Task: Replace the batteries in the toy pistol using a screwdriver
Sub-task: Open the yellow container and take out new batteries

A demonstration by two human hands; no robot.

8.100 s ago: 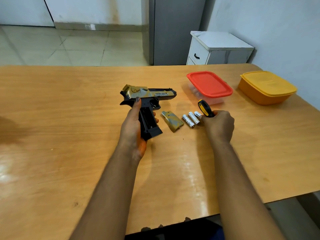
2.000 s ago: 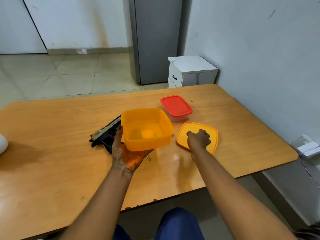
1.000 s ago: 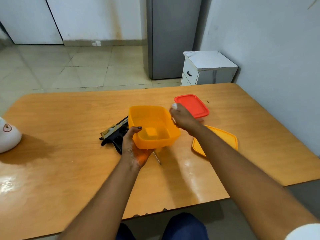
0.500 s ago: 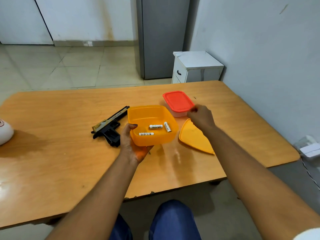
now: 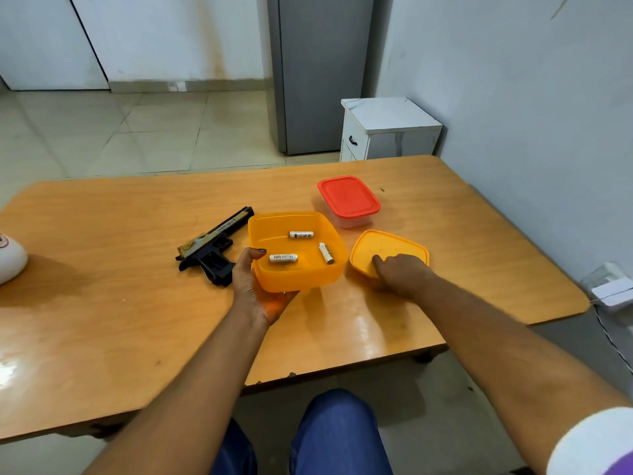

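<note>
Head view, left to right: white rounded object [image 5: 10, 260] at far edge of worktop [image 5: 102, 320], well left of both hands. Toy pistol [image 5: 214, 250] lying flat just left of left hand [image 5: 255, 289], grip toward the person; likely light, stiff plastic, best taken by the grip. Left hand cupped under orange box [image 5: 294, 250], thumb over near rim, holding it. Three batteries [image 5: 283, 257] loose inside; small, smooth, prone to rolling, best pinched mid-barrel. Right hand [image 5: 399, 274] just right of box, curled fingers pressing on orange lid [image 5: 390, 253]. Red-lidded container [image 5: 348, 200] beyond, between the hands.
</note>
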